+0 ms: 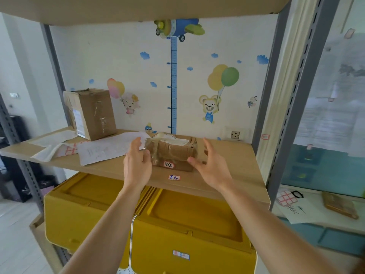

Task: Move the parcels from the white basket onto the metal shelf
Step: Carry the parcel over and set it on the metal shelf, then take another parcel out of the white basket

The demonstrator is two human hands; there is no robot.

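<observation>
Yellow bins (pixel 150 220) sit nearest, under the metal shelf (pixel 233 171). On its board lies a taped parcel (pixel 171 153) (small, brown); left hand (pixel 137 163) and right hand (pixel 212 165) flank it, fingers spread, gripping nothing. Farther left stands a taller box (pixel 92 113).

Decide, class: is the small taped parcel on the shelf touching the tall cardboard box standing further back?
Apart. The head view shows the small taped parcel near the shelf's front, while the tall cardboard box stands back left, with papers and bare shelf board between them.
</observation>
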